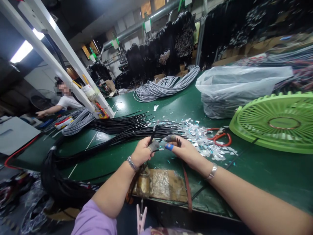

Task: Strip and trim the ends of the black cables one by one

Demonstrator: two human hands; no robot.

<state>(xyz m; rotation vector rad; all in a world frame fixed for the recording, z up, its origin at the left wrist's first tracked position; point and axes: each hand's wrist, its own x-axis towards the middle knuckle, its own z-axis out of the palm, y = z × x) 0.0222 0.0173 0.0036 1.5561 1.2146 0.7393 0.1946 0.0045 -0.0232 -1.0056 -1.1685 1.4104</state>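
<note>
My left hand (144, 150), with a grey cover on its thumb, is closed around black cables (154, 131) whose stripped ends stick out past the fingers. Just to the right, my right hand (183, 150) has its fingertips pinched together close to a cable end; what is between them is too small to make out. Blue tape wraps its thumb, and grey covers a finger. Behind both hands lies a long bundle of black cables (117, 138) with its ends toward the right. Shiny foil scraps (198, 135) are heaped beside my right hand, near red-handled cutters (223, 139).
A green fan (281, 124) stands at the right, by a plastic bag of cables (225, 98). Grey cable coils (168, 86) lie at the back. A white post (80, 65) rises at the left, with a co-worker (65, 101) beyond. Taped cardboard (168, 184) lies at the front edge.
</note>
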